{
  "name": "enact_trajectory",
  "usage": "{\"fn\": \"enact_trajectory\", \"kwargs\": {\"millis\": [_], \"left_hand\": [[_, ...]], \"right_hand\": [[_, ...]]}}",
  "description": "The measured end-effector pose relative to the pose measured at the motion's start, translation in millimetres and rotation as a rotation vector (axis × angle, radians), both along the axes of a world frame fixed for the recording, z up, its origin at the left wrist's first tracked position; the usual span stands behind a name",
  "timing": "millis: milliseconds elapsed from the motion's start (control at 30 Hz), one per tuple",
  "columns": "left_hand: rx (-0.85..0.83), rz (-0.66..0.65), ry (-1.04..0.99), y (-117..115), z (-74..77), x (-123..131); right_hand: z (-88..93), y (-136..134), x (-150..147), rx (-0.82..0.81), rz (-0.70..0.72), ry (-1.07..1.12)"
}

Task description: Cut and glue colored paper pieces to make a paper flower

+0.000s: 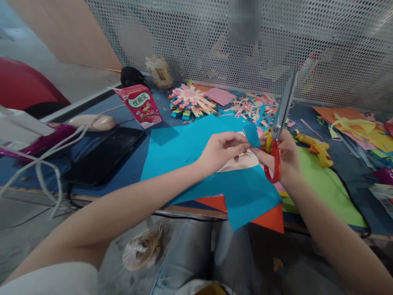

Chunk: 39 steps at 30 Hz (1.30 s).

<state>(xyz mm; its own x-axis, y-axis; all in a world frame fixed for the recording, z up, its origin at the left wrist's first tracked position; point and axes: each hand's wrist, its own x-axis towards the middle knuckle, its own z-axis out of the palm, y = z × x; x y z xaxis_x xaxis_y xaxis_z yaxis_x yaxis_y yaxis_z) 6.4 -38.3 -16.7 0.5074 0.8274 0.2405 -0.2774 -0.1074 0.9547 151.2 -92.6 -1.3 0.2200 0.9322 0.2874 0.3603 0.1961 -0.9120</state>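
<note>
My left hand [222, 149] pinches a small blue paper piece [252, 135] above the table. My right hand [284, 157] also touches that piece with its fingertips while it grips red-and-yellow scissors [276, 155], whose blades [286, 102] point up and away. Below both hands lie large blue paper sheets [184, 143], with a pale cream cut-out [241, 162] on top of them. Orange paper [270, 219] sticks out at the table's front edge.
A layered paper flower [190, 100] and paper scraps [254, 107] lie at the back. A yellow glue gun [316, 147] rests on green paper [325, 186] to the right. A red drink carton [141, 105], a black pad [106, 155] and white cables [46, 162] are on the left.
</note>
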Motion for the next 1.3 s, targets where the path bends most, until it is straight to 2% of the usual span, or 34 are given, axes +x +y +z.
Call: {"fn": "enact_trajectory", "kwargs": {"millis": [167, 367, 500, 967, 1300], "left_hand": [[-0.038, 0.119, -0.109, 2.9, 8.5, -7.7], [-0.037, 0.185, -0.194, 3.4, 14.6, -13.3], [-0.024, 0.201, -0.239, 1.6, 15.8, -12.9], [-0.049, 0.273, -0.139, -2.1, 19.4, -12.4], [-0.019, 0.290, -0.115, -0.6, 16.7, -13.3]], "right_hand": [[0.4, -4.7, 2.1, 0.086, 0.026, 0.032], [0.2, -9.6, 6.9, -0.126, 0.096, -0.079], [-3.9, -11.5, 8.1, -0.186, 0.135, -0.134], [3.0, -16.6, 0.9, -0.245, 0.127, -0.097], [-5.7, -13.4, 6.4, -0.262, 0.138, -0.117]]}}
